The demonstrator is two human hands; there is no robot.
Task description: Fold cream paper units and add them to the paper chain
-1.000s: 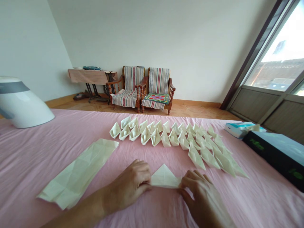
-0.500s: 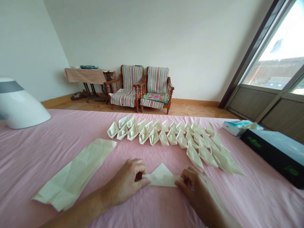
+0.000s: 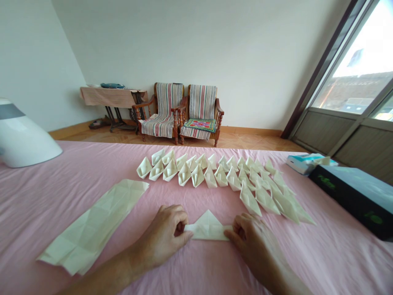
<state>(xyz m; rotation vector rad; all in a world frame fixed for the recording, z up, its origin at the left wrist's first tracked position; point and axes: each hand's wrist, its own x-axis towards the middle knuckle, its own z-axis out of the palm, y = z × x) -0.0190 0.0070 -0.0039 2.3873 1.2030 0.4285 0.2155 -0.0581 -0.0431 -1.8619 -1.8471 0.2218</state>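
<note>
Both hands are down at the bottom centre of the frame, one at each end of a half-folded paper (image 3: 208, 228) lying flat on the pink sheet (image 3: 322, 262). The left hand (image 3: 164, 237) has thumb and fingers pinched together on the paper's left tip; the right hand (image 3: 253, 241) is curled over the right tip, fingers closed on it as far as this angle lets me see. The paper shows a triangular peak above a flat band.

Just beyond it, across the middle of the frame, stands a double row of folded boats (image 3: 215, 178), packed side by side and running off toward the right. At lower left lies a long creased sheet of paper (image 3: 95, 223), well apart from the hands. A white dome (image 3: 21, 139) sits at far left, a dark box (image 3: 353, 196) at right, and a tissue pack (image 3: 302, 163) just behind the box.
</note>
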